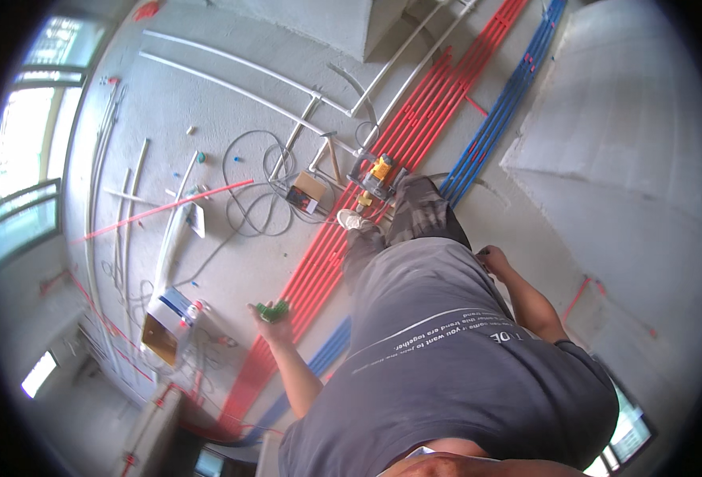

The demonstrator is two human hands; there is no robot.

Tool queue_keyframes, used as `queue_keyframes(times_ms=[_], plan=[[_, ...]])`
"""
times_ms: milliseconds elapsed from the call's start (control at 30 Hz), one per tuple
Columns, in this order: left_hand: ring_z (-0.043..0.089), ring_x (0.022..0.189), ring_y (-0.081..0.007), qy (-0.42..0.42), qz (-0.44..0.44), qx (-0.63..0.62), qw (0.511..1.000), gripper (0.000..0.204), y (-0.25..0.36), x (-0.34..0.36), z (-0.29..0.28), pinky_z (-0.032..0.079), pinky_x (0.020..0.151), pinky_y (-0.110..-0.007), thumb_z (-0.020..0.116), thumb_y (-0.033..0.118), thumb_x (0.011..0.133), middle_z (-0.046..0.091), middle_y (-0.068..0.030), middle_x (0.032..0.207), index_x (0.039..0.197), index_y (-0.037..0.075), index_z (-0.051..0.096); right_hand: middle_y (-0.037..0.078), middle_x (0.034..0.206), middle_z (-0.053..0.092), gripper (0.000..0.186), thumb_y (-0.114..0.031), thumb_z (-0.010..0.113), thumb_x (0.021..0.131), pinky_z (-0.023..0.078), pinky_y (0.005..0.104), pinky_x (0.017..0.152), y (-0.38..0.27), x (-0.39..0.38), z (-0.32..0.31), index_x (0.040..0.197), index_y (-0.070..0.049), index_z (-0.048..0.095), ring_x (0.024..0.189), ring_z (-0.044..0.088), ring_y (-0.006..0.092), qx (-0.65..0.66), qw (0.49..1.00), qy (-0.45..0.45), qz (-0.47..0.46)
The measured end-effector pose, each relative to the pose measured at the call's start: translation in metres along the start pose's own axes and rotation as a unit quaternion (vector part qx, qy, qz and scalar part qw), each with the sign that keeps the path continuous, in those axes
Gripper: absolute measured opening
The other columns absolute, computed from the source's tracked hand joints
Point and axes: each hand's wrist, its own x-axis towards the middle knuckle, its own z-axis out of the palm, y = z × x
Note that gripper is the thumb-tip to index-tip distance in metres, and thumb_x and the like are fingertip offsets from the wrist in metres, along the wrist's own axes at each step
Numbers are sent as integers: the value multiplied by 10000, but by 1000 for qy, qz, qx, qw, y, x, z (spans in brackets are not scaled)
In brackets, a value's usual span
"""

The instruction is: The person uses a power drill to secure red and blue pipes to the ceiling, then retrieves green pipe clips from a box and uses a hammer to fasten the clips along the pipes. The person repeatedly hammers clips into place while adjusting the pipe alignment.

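My left hand (pixel 279 324) is out to my left above the red pipes, holding a small bunch of green plastic pieces (pixel 271 310). My right hand (pixel 492 258) is low beside my right hip, fingers curled at something dark that I cannot make out, partly hidden by my body. Below me a yellow-and-grey power tool (pixel 380 171) lies on the red pipes (pixel 290 312) by my feet. My white shoe (pixel 349 219) rests on those pipes. An open cardboard box (pixel 310 188) sits just left of the tool, with a wooden-handled hammer (pixel 331 151) nearby.
Blue pipes (pixel 488 127) run beside the red ones. White conduits (pixel 232 87), coiled grey cable (pixel 238 203) and loose tubes lie on the concrete floor (pixel 255 262). A larger box (pixel 160 334) stands left. Concrete walls (pixel 621 159) rise at right, windows (pixel 29 135) at far left.
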Motion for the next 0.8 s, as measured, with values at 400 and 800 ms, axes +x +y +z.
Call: queue_keyframes(times_ms=[400, 800], plan=[[643, 1053, -496, -158, -30, 325, 932, 702, -74, -35, 127, 530, 851, -591, 592, 645, 928, 612, -242, 1073, 1175, -2, 477, 55, 771, 651, 227, -249, 737, 867, 512, 309, 561, 97, 0, 26, 926, -55, 636, 624, 630, 146, 204, 979, 19, 3], [623, 1131, -433, -267, 10, 404, 875, 646, -102, -72, 152, 575, 874, -529, 624, 119, 1001, 520, -287, 1238, 1462, -14, 192, 79, 725, 657, 238, -201, 773, 811, 500, 317, 486, 212, 41, 12, 861, -8, 642, 554, 601, 156, 264, 961, 65, 50]])
